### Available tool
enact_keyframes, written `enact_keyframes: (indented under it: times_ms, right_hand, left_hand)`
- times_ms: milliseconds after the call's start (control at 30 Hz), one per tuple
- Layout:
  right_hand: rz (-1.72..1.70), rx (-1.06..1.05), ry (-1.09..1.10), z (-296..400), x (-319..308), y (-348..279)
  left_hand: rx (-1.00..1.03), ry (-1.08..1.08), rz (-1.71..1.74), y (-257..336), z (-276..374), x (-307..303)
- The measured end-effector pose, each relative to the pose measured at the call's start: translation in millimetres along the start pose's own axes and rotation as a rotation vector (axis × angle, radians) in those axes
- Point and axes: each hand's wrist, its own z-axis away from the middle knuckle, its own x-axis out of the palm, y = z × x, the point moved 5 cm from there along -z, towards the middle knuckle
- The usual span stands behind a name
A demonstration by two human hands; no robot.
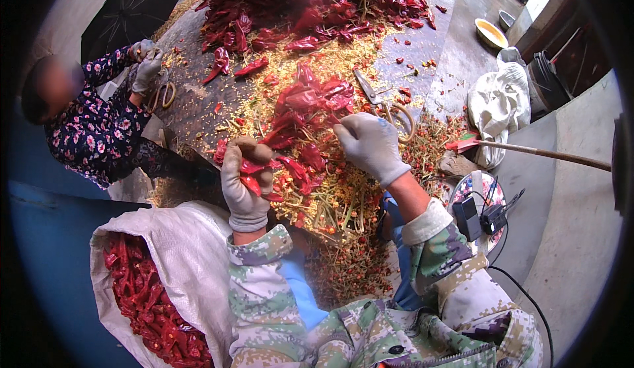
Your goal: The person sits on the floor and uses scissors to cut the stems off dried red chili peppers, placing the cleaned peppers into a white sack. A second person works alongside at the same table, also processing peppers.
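Observation:
My left hand [245,185], in a pale work glove with soiled fingers, is curled around dried red chili peppers [251,184]. My right hand [369,142], gloved too, is bent with its fingers turned down at the edge of a small heap of dried chilies [312,98]. Whether it pinches anything is hidden by the fingers. Just beyond that hand lie metal scissors [369,88] with wrapped loop handles, blades pointing away. Yellow seeds [342,53] and cut stems [354,209] are strewn around and under the chilies.
A large chili pile [317,1] covers the far side. At left, a person [99,115] in gloves works beside other scissors [162,95]. A white woven sack [188,254] of chilies stands at my left. At right are a long-handled tool [540,152], a stool [468,185] bearing electronics, and a white sack [500,100].

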Motion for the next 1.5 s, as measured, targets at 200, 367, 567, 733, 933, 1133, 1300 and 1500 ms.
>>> enact_keyframes:
  times_ms: [200,367,567,733,933,1133,1300,1500]
  right_hand:
    - [-1.134,0.523,-0.312,12,11,5]
    - [-0.595,0.108,-0.093,25,16,-30]
    - [-0.101,-0.386,0.099,43,6,-71]
    - [-0.48,-0.152,-0.073,29,-10,-49]
    - [-0.389,-0.294,-0.218,27,-16,-50]
    - [-1.318,0.476,-0.487,46,12,-39]
    - [-1.603,0.551,-0.488,53,12,-41]
    - [-2.197,0.811,-0.238,45,22,-4]
  left_hand:
    - [-0.029,-0.1,-0.449,-13,0,18]
    - [-0.137,0.023,-0.539,-30,4,32]
    - [-0.103,0.031,-0.764,-33,9,33]
    - [-0.088,-0.122,-0.841,-32,14,37]
    - [-0.182,-0.389,-1.069,-29,21,35]
    - [-0.319,-0.331,-0.708,-29,28,56]
    - [-0.316,-0.326,-0.638,-36,29,62]
    - [-0.232,-0.432,-0.64,-36,35,69]
